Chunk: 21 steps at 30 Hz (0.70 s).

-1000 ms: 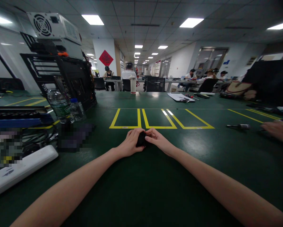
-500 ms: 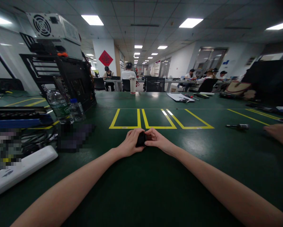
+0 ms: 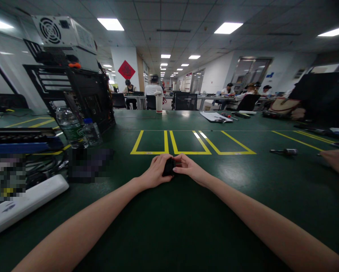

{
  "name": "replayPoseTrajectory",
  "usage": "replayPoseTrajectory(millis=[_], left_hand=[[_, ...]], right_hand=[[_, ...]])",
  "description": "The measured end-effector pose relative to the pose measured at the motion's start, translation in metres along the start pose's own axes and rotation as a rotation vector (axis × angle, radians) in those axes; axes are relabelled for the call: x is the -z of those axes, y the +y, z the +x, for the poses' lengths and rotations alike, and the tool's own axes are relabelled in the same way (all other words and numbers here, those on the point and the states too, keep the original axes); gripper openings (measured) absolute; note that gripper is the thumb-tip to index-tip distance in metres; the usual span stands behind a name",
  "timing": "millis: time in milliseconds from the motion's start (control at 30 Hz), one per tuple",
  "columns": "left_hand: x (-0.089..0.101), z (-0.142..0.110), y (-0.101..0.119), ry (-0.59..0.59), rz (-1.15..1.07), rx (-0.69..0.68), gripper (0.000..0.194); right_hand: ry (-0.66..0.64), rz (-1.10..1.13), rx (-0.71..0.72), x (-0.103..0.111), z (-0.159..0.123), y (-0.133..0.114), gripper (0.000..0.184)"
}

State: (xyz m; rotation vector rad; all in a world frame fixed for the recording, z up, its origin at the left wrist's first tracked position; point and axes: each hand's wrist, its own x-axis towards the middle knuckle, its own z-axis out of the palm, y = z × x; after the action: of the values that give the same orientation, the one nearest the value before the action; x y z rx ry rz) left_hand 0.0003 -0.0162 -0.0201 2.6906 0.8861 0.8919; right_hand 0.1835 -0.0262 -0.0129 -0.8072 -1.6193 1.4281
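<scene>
A small black object (image 3: pixel 168 168) rests between my two hands, low over the green table (image 3: pixel 169 223); its kind is hidden by my fingers. My left hand (image 3: pixel 155 172) wraps round its left side, thumb below and fingers over the top. On the other side, my right hand (image 3: pixel 188 166) is curled, with thumb and fingertips touching the object's right edge. Just beyond my hands lie yellow tape outlines (image 3: pixel 171 153) on the tabletop.
At the left stand an open computer case (image 3: pixel 87 98), water bottles (image 3: pixel 68 122) and a white power strip (image 3: pixel 30 204). A screwdriver (image 3: pixel 285 152) lies at the right, near another person's hand (image 3: pixel 338 162). Farther back are a clipboard (image 3: pixel 216 116) and a cup (image 3: pixel 159 102).
My hands keep almost the same place around the black object. The other person's hand at the right edge has shifted slightly.
</scene>
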Motion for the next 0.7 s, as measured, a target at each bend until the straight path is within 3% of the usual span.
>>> replayPoseTrajectory(millis=[100,333,533,700], left_hand=[[-0.0013,0.0001,-0.0008,0.006,0.006,-0.001,0.060],[-0.0019,0.0006,-0.0009,0.016,0.008,-0.005,0.060],[-0.0001,0.0007,0.0004,0.002,0.001,-0.004,0.060],[-0.0007,0.0005,0.0002,0.003,0.003,0.006,0.060]], right_hand=[[-0.047,0.042,0.025,0.0002,-0.0007,-0.0004,0.037],[0.050,-0.004,0.041,-0.0018,0.0014,0.0032,0.018],[0.050,-0.014,-0.034,-0.0019,0.0010,-0.0013,0.029],[-0.045,0.031,0.015,0.0010,-0.0005,-0.0011,0.037]])
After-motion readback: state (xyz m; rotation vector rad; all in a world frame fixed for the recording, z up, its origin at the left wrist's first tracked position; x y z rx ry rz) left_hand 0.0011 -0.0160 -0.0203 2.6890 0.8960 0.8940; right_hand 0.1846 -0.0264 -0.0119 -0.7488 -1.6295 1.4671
